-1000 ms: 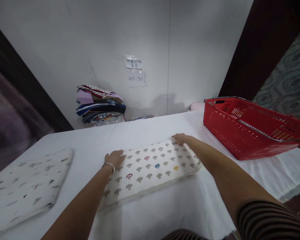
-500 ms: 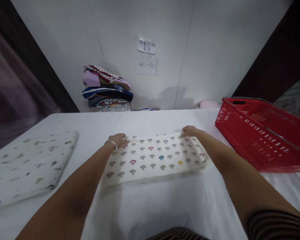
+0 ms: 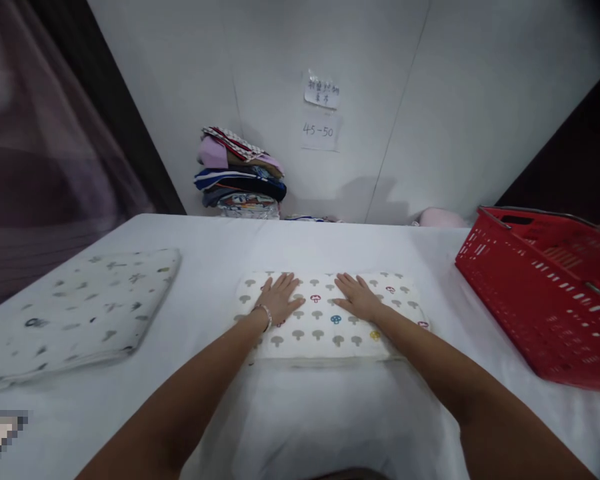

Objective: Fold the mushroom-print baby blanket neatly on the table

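Note:
A folded white cloth with a mushroom print (image 3: 317,335) lies flat on the white-covered table (image 3: 325,413) in front of me. Palm down on its left half rests my left hand (image 3: 281,300), fingers spread, a bracelet at the wrist. My right hand (image 3: 359,298) lies open on the right half, its fingers also apart. Between the two hands, grey, red and blue mushrooms of the print show. Another folded white cloth with a scattered print (image 3: 90,310) lies to the left, apart from both hands.
At the right stands a red plastic basket (image 3: 540,300) with metal handles. A stack of folded fabrics (image 3: 243,177) sits behind the table's far edge, by the wall. Two paper notes (image 3: 320,131) are stuck on the wall. A pink rounded thing (image 3: 441,217) shows at the back right.
Both hands have let go of the mushroom-print cloth's far corners and moved inward onto its top, fingers now spread. The camera view has shifted slightly left.

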{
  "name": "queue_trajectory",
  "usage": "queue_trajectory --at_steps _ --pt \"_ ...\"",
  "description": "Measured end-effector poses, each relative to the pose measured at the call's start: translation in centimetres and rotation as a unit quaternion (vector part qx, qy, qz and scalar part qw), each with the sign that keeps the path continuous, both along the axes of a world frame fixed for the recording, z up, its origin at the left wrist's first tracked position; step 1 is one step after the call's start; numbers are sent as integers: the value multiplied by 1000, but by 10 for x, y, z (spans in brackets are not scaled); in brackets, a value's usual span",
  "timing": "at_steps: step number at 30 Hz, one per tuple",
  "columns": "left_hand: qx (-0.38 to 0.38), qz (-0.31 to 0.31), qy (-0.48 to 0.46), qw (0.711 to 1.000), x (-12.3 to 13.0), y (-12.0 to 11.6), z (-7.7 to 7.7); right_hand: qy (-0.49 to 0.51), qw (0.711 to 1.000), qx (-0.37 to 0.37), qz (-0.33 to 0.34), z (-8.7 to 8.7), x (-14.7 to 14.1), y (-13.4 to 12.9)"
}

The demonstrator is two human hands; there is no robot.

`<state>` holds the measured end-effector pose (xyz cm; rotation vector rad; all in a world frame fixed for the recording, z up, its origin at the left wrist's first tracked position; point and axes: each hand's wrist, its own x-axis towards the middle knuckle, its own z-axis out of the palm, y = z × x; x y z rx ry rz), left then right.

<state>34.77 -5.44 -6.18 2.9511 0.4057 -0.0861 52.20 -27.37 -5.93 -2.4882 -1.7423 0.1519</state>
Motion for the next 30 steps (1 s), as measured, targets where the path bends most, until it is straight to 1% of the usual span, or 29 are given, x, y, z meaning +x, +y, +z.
queue_trajectory --at_steps 3,7,11,13,15,17,19,21,23,24,26,28,30 --pt "-8 -3 -2 1000 0 3 -1 9 1000 -15 -6 1 -2 1" --pt "-17 4 1 1000 2 4 0 -4 999 5 -34 5 -14 9" --pt "-22 6 18 1000 7 -1 11 15 998 -21 -53 7 -31 16" --pt "-19 28 20 999 2 -8 18 21 998 -20 -55 10 -37 9" --pt "-19 40 -2 999 -14 -17 20 19 998 -2 -52 10 -44 -7" --pt "-16 30 -42 999 -41 -24 16 7 998 16 -54 6 -49 -31" --pt "-10 24 -67 997 -71 -29 10 0 998 13 -66 0 -52 -55" --pt "-7 42 -59 997 -93 -33 7 0 997 -2 -73 -3 -52 -72" --pt "-11 62 -35 997 -103 -35 11 6 997 -17 -76 -1 -52 -79" --pt "-17 64 -22 998 -104 -35 15 12 996 -22 -80 2 -52 -80" --pt "-31 63 -28 997 -104 -36 21 22 995 -14 -96 9 -54 -81" --pt "-39 80 -71 993 -109 -39 24 25 994 25 -102 15 -61 -86" --pt "-35 106 -132 985 -123 -46 22 27 994 70 -82 17 -71 -95"
